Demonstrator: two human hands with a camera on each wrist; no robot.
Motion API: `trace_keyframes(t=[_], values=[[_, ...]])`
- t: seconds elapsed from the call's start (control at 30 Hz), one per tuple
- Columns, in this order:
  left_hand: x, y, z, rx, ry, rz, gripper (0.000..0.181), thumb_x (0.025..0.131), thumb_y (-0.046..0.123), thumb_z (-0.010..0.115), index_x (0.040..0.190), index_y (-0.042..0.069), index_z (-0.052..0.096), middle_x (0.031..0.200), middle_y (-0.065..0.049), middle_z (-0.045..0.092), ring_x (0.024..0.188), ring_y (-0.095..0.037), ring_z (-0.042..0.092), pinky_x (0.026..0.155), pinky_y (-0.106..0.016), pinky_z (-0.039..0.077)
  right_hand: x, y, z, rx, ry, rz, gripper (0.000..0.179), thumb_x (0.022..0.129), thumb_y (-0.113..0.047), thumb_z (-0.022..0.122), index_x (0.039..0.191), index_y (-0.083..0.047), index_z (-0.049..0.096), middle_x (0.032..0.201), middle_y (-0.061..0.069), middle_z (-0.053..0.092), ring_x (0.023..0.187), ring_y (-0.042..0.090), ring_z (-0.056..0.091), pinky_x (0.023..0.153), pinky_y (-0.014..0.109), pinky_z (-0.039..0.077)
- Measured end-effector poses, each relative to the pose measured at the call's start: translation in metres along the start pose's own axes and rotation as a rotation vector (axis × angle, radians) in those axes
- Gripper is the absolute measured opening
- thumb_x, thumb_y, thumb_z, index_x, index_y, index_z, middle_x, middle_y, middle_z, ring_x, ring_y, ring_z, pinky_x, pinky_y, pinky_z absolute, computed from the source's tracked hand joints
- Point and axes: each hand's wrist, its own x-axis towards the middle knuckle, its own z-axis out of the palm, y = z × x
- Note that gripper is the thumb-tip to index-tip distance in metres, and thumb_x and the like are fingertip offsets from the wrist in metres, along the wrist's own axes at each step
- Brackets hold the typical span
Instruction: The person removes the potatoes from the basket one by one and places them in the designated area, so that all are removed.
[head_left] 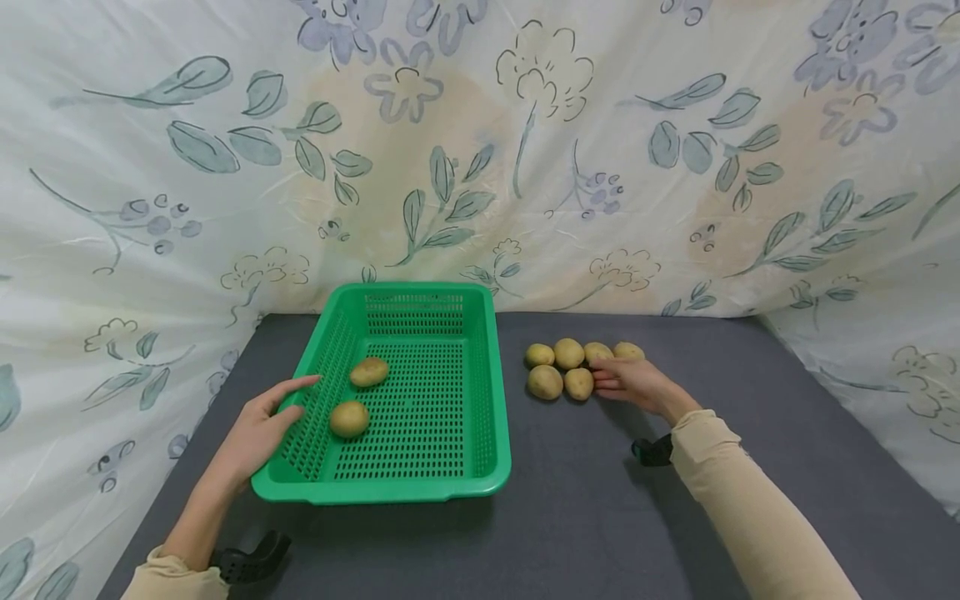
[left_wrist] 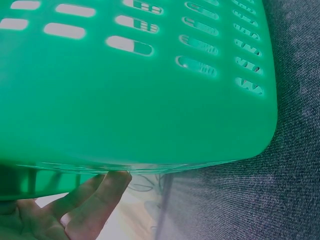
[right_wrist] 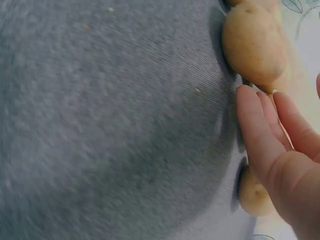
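Note:
A green perforated plastic basket (head_left: 498, 417) stands on the dark table, with two potatoes (head_left: 349, 419) inside, toward its left. My left hand (head_left: 258, 429) holds the basket's left rim; in the left wrist view its fingers (left_wrist: 97, 205) lie under the rim against the outer wall. Right of the basket, several potatoes (head_left: 545, 382) sit in two rows. Beside the front row, my right hand (head_left: 637, 385) reaches in with fingers extended and nothing gripped. Close ahead of its fingertips is a potato (right_wrist: 254, 42); another potato (right_wrist: 254, 192) shows behind the hand.
Dark grey cloth covers the table (head_left: 577, 517). A floral curtain (head_left: 450, 167) hangs behind it and along both sides. Black straps (head_left: 255, 560) are worn on both wrists.

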Motion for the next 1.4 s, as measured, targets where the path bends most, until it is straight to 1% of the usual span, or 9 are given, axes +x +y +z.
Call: trace_keyframes(t=[0.23, 0.4, 0.53, 0.6, 0.7, 0.77, 0.83, 1.07, 1.4], values=[[0.000, -0.001, -0.001, 0.031, 0.008, 0.015, 0.046, 0.100, 0.009, 0.039, 0.146, 0.004, 0.038, 0.148, -0.026, 0.025, 0.055, -0.016, 0.033, 0.062, -0.032, 0.039, -0.004, -0.010, -0.005, -0.031, 0.018, -0.003, 0.052, 0.102, -0.023, 0.047, 0.139, 0.010, 0.035, 0.129, 0.025, 0.043, 0.108, 0.027, 0.054, 0.096, 0.043, 0.042], [0.000, -0.002, 0.000, 0.028, 0.005, 0.008, 0.046, 0.100, 0.009, 0.039, 0.146, 0.005, 0.038, 0.149, -0.025, 0.024, 0.057, -0.015, 0.036, 0.062, -0.033, 0.040, -0.008, -0.022, -0.009, -0.081, -0.020, -0.015, 0.057, 0.103, -0.029, 0.042, 0.147, 0.005, 0.026, 0.135, 0.027, 0.034, 0.122, 0.038, 0.041, 0.099, 0.046, 0.039], [0.000, 0.000, 0.000, 0.034, 0.006, 0.014, 0.045, 0.101, 0.010, 0.039, 0.146, 0.005, 0.039, 0.150, -0.026, 0.023, 0.081, -0.024, 0.046, 0.067, -0.034, 0.040, -0.010, -0.036, -0.009, -0.104, -0.046, -0.028, 0.064, 0.103, -0.034, 0.042, 0.149, 0.004, 0.020, 0.140, 0.029, 0.029, 0.123, 0.040, 0.039, 0.100, 0.047, 0.037], [-0.001, 0.000, 0.000, 0.033, 0.007, 0.014, 0.045, 0.101, 0.010, 0.039, 0.146, 0.005, 0.039, 0.150, -0.026, 0.023, 0.083, -0.026, 0.045, 0.068, -0.035, 0.040, -0.010, -0.043, -0.008, -0.112, -0.059, -0.036, 0.065, 0.103, -0.036, 0.041, 0.150, 0.003, 0.019, 0.143, 0.030, 0.028, 0.124, 0.042, 0.038, 0.100, 0.048, 0.037], [-0.001, 0.000, 0.000, 0.029, 0.006, 0.014, 0.045, 0.101, 0.009, 0.039, 0.146, 0.005, 0.038, 0.149, -0.026, 0.023, 0.073, -0.021, 0.044, 0.065, -0.034, 0.040, -0.011, -0.052, -0.006, -0.126, -0.075, -0.044, 0.066, 0.103, -0.038, 0.039, 0.151, 0.002, 0.018, 0.145, 0.030, 0.027, 0.128, 0.044, 0.033, 0.101, 0.049, 0.036], [-0.001, 0.000, 0.000, 0.021, 0.004, 0.008, 0.046, 0.100, 0.009, 0.039, 0.146, 0.005, 0.038, 0.149, -0.026, 0.025, 0.057, -0.016, 0.035, 0.060, -0.033, 0.039, -0.012, -0.056, -0.005, -0.127, -0.089, -0.044, 0.066, 0.103, -0.039, 0.039, 0.151, 0.001, 0.019, 0.146, 0.030, 0.025, 0.130, 0.044, 0.031, 0.101, 0.049, 0.035], [-0.001, 0.000, 0.000, 0.016, 0.004, 0.005, 0.046, 0.100, 0.009, 0.039, 0.146, 0.005, 0.038, 0.147, -0.025, 0.026, 0.050, -0.013, 0.026, 0.058, -0.033, 0.038, -0.011, -0.059, -0.004, -0.131, -0.110, -0.048, 0.067, 0.102, -0.042, 0.038, 0.151, 0.001, 0.019, 0.147, 0.030, 0.024, 0.132, 0.044, 0.029, 0.101, 0.050, 0.034], [-0.001, -0.001, 0.000, 0.009, 0.002, 0.002, 0.046, 0.101, 0.009, 0.039, 0.146, 0.004, 0.037, 0.147, -0.026, 0.026, 0.051, -0.013, 0.029, 0.060, -0.032, 0.039, -0.006, -0.073, 0.003, -0.106, -0.186, -0.067, 0.063, 0.104, -0.040, 0.031, 0.151, 0.001, 0.017, 0.149, 0.031, 0.020, 0.134, 0.044, 0.025, 0.101, 0.053, 0.034], [0.000, -0.002, 0.001, -0.007, -0.003, -0.015, 0.047, 0.101, 0.008, 0.039, 0.147, 0.004, 0.035, 0.149, -0.027, 0.023, 0.057, -0.015, 0.044, 0.057, -0.031, 0.042, 0.002, -0.094, 0.022, -0.121, -0.214, -0.079, 0.060, 0.105, -0.038, 0.026, 0.149, 0.002, 0.018, 0.146, 0.030, 0.027, 0.132, 0.043, 0.029, 0.099, 0.051, 0.037]])
